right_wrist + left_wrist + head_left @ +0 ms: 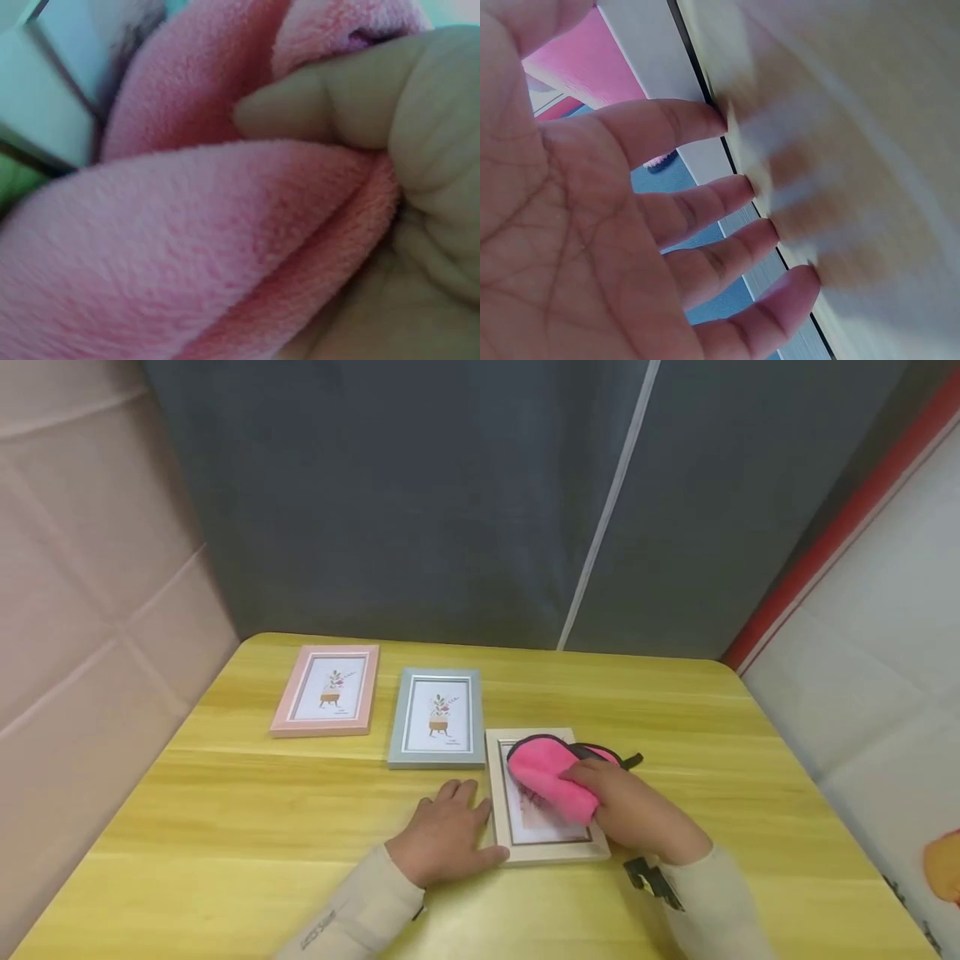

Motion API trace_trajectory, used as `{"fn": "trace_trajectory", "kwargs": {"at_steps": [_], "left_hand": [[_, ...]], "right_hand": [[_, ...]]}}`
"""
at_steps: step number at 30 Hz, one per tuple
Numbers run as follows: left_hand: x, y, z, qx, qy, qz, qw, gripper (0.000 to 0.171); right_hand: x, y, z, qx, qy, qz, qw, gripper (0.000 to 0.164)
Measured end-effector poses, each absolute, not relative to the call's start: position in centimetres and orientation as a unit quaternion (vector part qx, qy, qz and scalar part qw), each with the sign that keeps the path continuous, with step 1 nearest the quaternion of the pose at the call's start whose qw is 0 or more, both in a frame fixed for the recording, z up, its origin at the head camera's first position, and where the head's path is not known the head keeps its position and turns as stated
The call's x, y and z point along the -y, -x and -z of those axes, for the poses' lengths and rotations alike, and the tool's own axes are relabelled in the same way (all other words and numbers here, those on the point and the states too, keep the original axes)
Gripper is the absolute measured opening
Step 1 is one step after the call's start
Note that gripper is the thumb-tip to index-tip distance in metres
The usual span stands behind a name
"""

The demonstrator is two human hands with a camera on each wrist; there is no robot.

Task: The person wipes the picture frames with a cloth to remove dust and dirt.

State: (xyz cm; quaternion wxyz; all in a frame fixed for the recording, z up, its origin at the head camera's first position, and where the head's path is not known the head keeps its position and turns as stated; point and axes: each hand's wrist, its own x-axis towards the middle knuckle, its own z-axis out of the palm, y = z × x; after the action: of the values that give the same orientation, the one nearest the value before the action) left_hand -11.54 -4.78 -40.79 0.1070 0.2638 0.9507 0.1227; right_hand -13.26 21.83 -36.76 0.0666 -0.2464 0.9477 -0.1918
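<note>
A cream picture frame (555,853) lies flat at the near middle of the table, its picture partly hidden by a pink fuzzy cloth (546,770) with black edging. My right hand (641,810) pinches the folded cloth against the frame's face; the right wrist view shows the cloth (150,247) bunched between thumb and fingers. Just left of the frame, my left hand (446,839) rests with fingers spread on the table and the thumb at the frame's lower left corner. In the left wrist view, the fingertips of the left hand (577,217) touch the wooden surface.
A blue-grey picture frame (399,718) lies left of the cream one, and a pink picture frame (371,689) lies farther left. Beyond the yellow wooden table (225,827) hangs a dark grey panel (390,510). Pale walls stand on both sides.
</note>
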Motion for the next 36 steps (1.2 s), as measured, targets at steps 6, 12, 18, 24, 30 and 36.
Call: {"fn": "trace_trajectory", "kwargs": {"at_steps": [6, 12, 18, 24, 30, 36], "left_hand": [[4.6, 11.4, 40.5, -0.951, -0.267, -0.122, 0.101, 0.076], [4.6, 11.3, 40.4, -0.951, -0.267, -0.117, 0.100, 0.076], [4.6, 11.2, 40.6, -0.951, -0.266, -0.120, 0.100, 0.076], [4.6, 11.5, 40.6, -0.951, -0.273, -0.112, 0.091, 0.075], [4.6, 11.7, 40.4, -0.950, -0.271, -0.113, 0.102, 0.077], [4.7, 11.6, 40.6, -0.951, -0.264, -0.116, 0.113, 0.077]], "right_hand": [[-21.7, 10.7, 35.6, -0.948, 0.263, 0.162, 0.079, 0.048], [-21.2, 9.1, 36.4, -0.949, 0.292, 0.101, 0.058, 0.027], [-20.9, 8.8, 37.3, -0.955, 0.284, 0.073, 0.040, 0.029], [-21.0, 9.6, 37.9, -0.960, 0.277, 0.045, 0.011, 0.030], [-21.1, 11.4, 38.2, -0.968, 0.248, 0.035, 0.011, 0.036], [-20.7, 13.7, 38.6, -0.971, 0.230, 0.049, 0.035, 0.041]]}}
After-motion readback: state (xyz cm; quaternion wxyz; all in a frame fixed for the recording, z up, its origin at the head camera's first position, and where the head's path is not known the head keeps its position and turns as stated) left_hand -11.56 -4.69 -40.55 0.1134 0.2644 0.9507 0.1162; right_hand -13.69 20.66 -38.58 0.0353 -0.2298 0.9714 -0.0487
